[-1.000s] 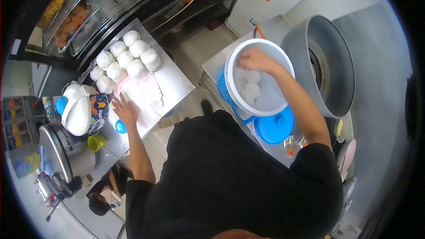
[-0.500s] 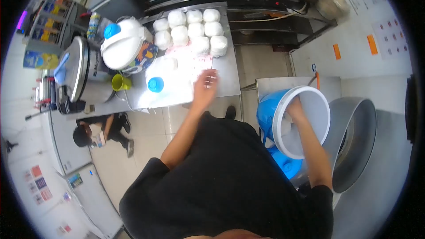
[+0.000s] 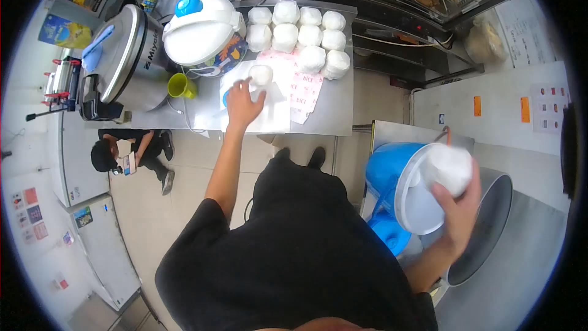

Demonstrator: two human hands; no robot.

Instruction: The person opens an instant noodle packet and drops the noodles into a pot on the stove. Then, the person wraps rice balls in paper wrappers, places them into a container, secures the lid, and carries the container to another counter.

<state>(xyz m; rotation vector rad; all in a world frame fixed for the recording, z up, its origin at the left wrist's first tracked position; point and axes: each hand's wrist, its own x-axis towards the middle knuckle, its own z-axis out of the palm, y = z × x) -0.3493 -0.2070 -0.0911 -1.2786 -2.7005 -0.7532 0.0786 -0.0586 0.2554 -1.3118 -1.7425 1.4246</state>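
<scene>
My right hand [image 3: 459,208] holds a white ball-shaped item [image 3: 449,168] above the rim of the blue bucket [image 3: 392,171] with a white inside. Over the metal table, my left hand [image 3: 245,105] has its fingers spread at the near edge of a small white round item [image 3: 261,75], which rests on white paper [image 3: 275,101]. Whether the fingers touch it I cannot tell. Pink-printed paper [image 3: 304,95] lies beside it. Several white wrapped bundles [image 3: 285,37] stand in rows behind the papers.
A white-lidded jug [image 3: 202,30], a yellow-green cup [image 3: 182,86] and a large steel pot [image 3: 144,55] stand at the left. A blue lid [image 3: 390,233] lies below the bucket. Behind it is a big grey drum [image 3: 490,227]. Another person [image 3: 131,153] sits at the lower left.
My right hand has come up out of the bucket with a white item in it. My left hand has moved left to the small round item. The view has turned.
</scene>
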